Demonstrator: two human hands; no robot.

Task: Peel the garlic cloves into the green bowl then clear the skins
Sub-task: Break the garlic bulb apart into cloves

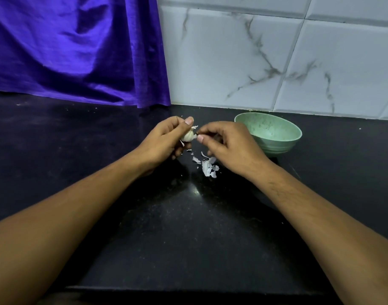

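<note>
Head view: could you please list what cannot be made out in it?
garlic: head view, mostly covered by the left hand; clove count unclear.
right hand: head view, whatever its fingertips pinch is too small.
green bowl: head view, floor hidden behind its near rim.

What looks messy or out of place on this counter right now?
Only the garlic skins: white flakes lie scattered on the black counter under the hands, beside the green bowl, not in it. That is expected mid-peeling. The bowl stands upright, the left hand holds the garlic and the right hand pinches at it.
</note>
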